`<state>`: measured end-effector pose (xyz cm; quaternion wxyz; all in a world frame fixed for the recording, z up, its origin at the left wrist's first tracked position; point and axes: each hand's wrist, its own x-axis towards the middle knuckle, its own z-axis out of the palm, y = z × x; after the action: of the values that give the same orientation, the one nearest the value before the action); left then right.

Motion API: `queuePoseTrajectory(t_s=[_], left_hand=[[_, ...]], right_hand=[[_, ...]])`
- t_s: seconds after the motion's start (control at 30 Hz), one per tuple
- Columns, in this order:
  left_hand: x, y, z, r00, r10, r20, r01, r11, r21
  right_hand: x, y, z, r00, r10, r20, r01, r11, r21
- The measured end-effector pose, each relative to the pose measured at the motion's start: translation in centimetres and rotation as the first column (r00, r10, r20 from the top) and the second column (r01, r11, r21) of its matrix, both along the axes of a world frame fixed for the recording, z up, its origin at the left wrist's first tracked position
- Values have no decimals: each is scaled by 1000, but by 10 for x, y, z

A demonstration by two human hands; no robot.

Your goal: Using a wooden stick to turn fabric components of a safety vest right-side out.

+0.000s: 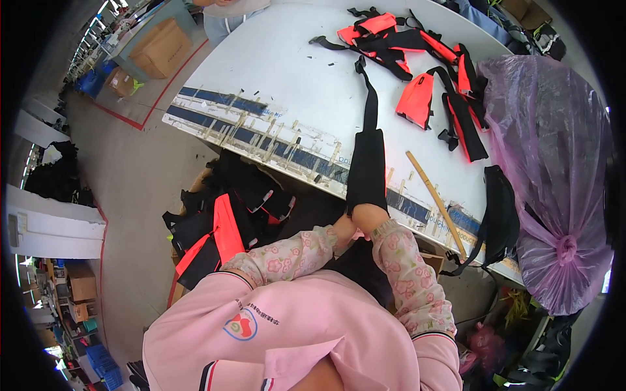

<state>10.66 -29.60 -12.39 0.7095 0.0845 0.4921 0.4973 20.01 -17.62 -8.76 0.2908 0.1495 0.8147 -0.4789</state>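
A black fabric piece (367, 171) with a narrow strap lies across the near table edge, its strap stretching away over the white top. At its near end is my right hand (369, 217), mostly covered by the black fabric, so its fingers are hidden. Close beside it, just below the table edge, my left hand (345, 232) is partly hidden by my right wrist. Whether its fingers grip the fabric cannot be made out. Farther back on the white table (293, 72) lie several orange-and-black strapped pieces (415, 101), some in a tangled heap.
A wooden stick (435, 203) and a black pouch with a strap (499, 218) lie on the right. Beyond stands a tied purple plastic bag (551, 163). Black and orange pieces (225, 228) are piled below the table at left. Another person (231, 16) stands at the far edge.
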Motion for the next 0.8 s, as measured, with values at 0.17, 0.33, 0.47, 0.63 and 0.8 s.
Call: queuePoseTrajectory(t_s=[0.17, 0.33, 0.47, 0.63, 0.8], left_hand=[[5, 1, 42, 976, 217, -28, -218, 975, -53], [-15, 0, 42, 954, 298, 34, -299, 937, 180], [-16, 2, 57, 989, 144, -23, -140, 981, 133], [1, 4, 62, 957, 285, -52, -285, 958, 13], [2, 6, 49, 945, 314, -91, -323, 941, -102]], right_hand=[[-8, -45, 56, 973, -96, -212, 209, 761, 614], [16, -61, 147, 587, -534, -609, 585, 799, -137], [32, -40, 162, 514, -331, -792, 750, 621, 228], [11, -48, 78, 731, -72, -679, 563, 625, 540], [13, -47, 72, 783, -27, -622, 487, 650, 584]])
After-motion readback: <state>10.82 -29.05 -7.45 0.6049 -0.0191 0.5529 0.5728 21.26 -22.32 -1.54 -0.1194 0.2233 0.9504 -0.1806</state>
